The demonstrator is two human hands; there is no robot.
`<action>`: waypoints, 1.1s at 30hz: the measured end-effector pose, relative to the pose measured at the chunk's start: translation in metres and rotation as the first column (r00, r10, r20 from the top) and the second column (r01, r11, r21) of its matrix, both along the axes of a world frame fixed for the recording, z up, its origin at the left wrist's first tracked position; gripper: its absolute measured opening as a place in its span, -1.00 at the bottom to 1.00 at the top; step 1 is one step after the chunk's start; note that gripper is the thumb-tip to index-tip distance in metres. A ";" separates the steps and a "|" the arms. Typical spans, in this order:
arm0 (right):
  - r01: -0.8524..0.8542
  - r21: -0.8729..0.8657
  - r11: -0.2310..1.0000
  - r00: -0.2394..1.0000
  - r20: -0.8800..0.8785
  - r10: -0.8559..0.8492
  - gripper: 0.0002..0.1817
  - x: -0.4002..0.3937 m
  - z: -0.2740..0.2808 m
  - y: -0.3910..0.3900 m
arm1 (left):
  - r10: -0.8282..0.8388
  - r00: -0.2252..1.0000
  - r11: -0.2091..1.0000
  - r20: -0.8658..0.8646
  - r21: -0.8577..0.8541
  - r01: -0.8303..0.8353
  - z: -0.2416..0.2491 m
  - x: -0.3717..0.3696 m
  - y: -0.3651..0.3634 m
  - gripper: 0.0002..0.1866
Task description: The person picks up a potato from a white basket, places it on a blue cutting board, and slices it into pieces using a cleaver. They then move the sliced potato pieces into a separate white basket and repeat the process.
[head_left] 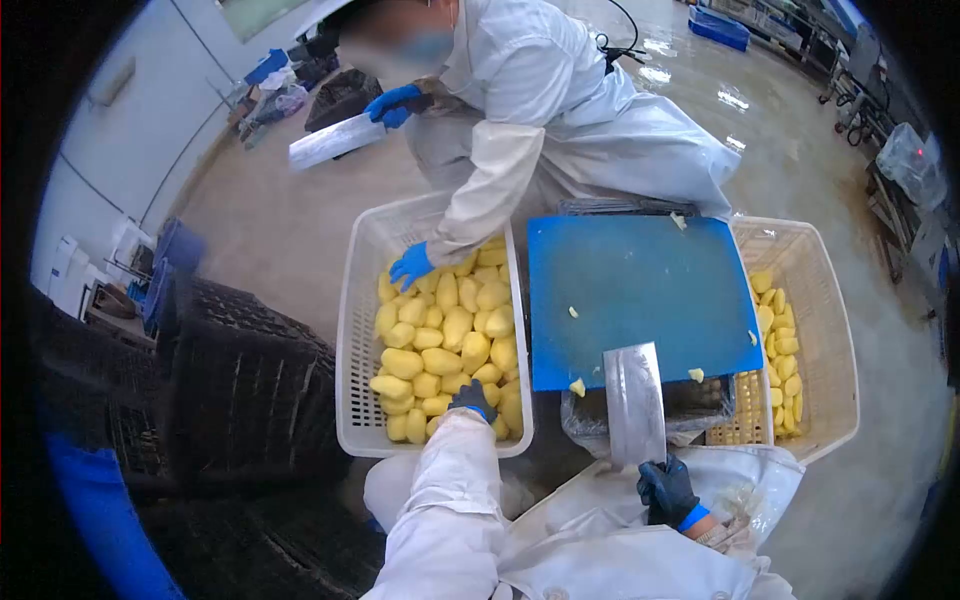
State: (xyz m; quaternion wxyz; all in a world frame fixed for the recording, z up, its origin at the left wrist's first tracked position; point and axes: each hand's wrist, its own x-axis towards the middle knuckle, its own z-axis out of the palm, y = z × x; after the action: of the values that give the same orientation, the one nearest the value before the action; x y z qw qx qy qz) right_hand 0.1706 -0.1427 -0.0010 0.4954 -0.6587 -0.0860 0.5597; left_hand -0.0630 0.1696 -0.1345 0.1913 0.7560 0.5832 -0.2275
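My left hand (473, 399), in a dark glove, reaches down onto peeled potatoes (440, 361) in a white crate (345, 400). Its fingers appear spread, touching the potatoes, and the fingertips are partly hidden. In my right hand (668, 490), also dark-gloved, is the handle of a cleaver (636, 405). The wide blade points away from me, over the near edge of a blue cutting board (640, 290). Small potato scraps (578, 387) lie on that board.
Opposite, a co-worker in white reaches a blue-gloved hand (411, 266) into the same crate and holds another cleaver (335, 142). A second crate (835, 370) at right holds cut potatoes (785, 350). Black crates (250, 380) stand at left. The floor (780, 140) looks wet.
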 end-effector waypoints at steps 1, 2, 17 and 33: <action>0.012 0.003 1.000 1.000 -0.017 -0.012 -0.85 -0.001 0.001 0.002 | 0.001 1.000 1.000 0.004 -0.007 -0.001 0.005 0.002 0.002 -0.03; 0.026 0.007 1.000 0.999 -0.037 -0.026 -0.85 -0.002 0.001 0.003 | -0.010 1.000 0.998 0.004 -0.062 0.010 0.013 0.003 0.008 -0.05; -0.004 0.025 1.000 1.000 -0.030 0.005 -0.81 -0.003 -0.005 0.001 | -0.394 0.801 0.836 0.451 0.538 0.108 -0.013 -0.054 0.043 -0.72; -0.169 0.040 0.985 0.858 0.498 0.127 -0.78 -0.004 0.077 0.026 | -0.122 0.535 0.970 0.836 0.215 -0.115 0.101 0.142 -0.025 -0.39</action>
State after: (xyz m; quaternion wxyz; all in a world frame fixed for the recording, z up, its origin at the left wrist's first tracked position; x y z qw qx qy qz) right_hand 0.1664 -0.1170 0.0759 0.4390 -0.7503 -0.2830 0.4053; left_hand 0.0794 0.1451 -0.0340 0.3539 0.7902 0.4399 0.2385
